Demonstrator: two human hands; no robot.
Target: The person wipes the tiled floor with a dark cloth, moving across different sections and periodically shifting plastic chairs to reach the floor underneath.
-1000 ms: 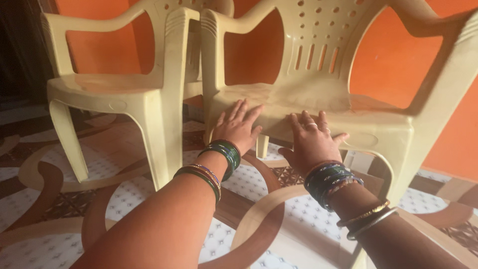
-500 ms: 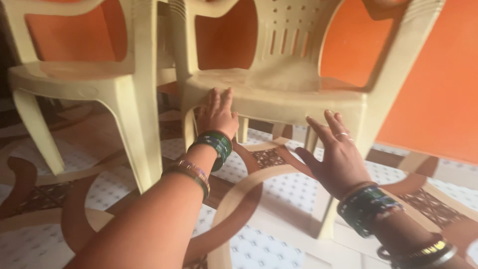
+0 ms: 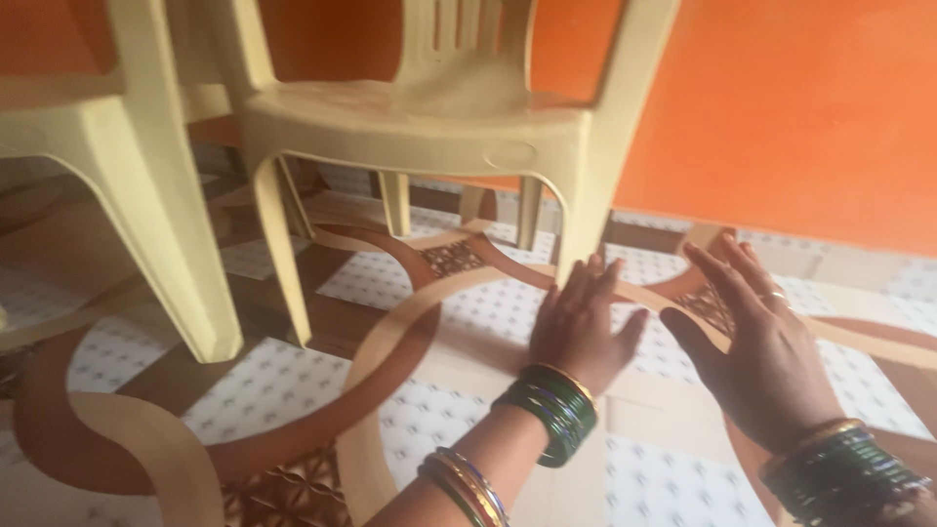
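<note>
Head view, left hand: the left hand (image 3: 578, 327) is stretched forward and low, palm down, fingers (image 3: 589, 280) spread flat and holding nothing; the tips lie at the foot of the near front chair leg (image 3: 584, 210), touching it or just short of it, which the picture does not settle.
Head view, right hand: the right hand (image 3: 756, 342) hangs just beside the left, palm turned inward, fingers wide and empty, apart from the chair and above the floor (image 3: 459, 322).
Head view, wrists: green bangles (image 3: 556, 400) sit at the left wrist, a second gold and dark set further up the forearm; more green bangles ring the right wrist at the lower right edge, and a ring shows on one right finger.
Head view, chair: the cream plastic chair (image 3: 420, 107) stands upright on all its legs against the orange wall (image 3: 800, 107), seat bare, its front right leg the nearest part to both hands.
Head view, second chair: another cream chair (image 3: 146, 176) stands close on the left, its leg large in the foreground, well apart from the hands.
Head view, floor: patterned covering with brown and tan curves over white dotted tiles.
Head view, posture: both arms reach low toward the leg base, which looks like a position for getting hold of the chair near the floor.
</note>
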